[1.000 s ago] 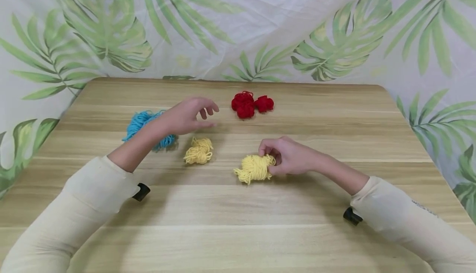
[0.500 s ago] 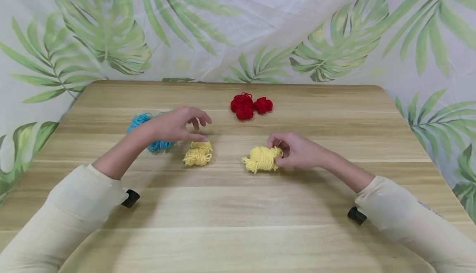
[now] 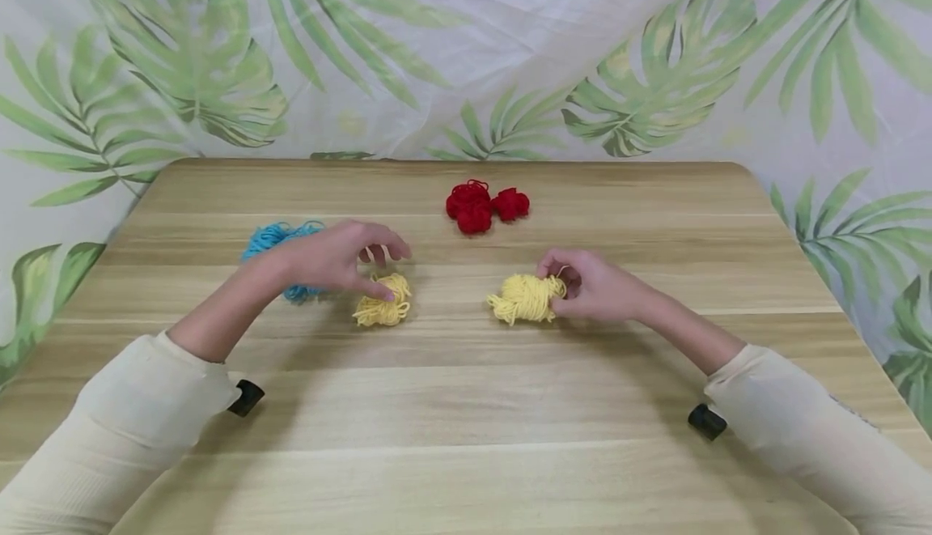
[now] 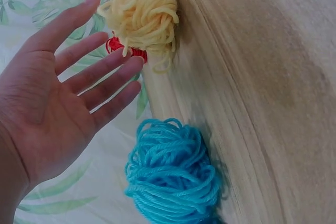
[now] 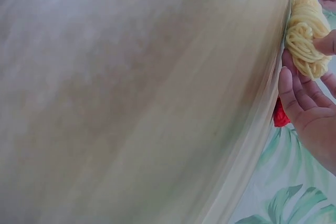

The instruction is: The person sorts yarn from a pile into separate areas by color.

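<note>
My right hand [image 3: 593, 284] pinches the right end of a yellow yarn bundle [image 3: 524, 299] between thumb and fingers, at or just above the table. In the right wrist view that yellow bundle [image 5: 307, 35] lies between thumb and fingers. A smaller yellow yarn bundle [image 3: 382, 300] lies left of it, partly covered by my left thumb. Over that smaller bundle my left hand [image 3: 331, 256] hovers, its fingers spread with nothing held, as the left wrist view shows. Blue yarn [image 3: 280, 237] lies behind my left wrist, partly hidden; the left wrist view shows this blue bundle [image 4: 173, 174] more fully.
Red yarn balls [image 3: 469, 207] sit together toward the back middle of the wooden table [image 3: 466, 405]. Behind the table hangs a leaf-patterned cloth [image 3: 524, 25]. Black devices [image 3: 246, 397] are fixed under both sleeves.
My right hand has moved away and slightly right with the larger yellow yarn bundle. My left hand has come back toward me, from beyond the smaller yellow bundle to over it.
</note>
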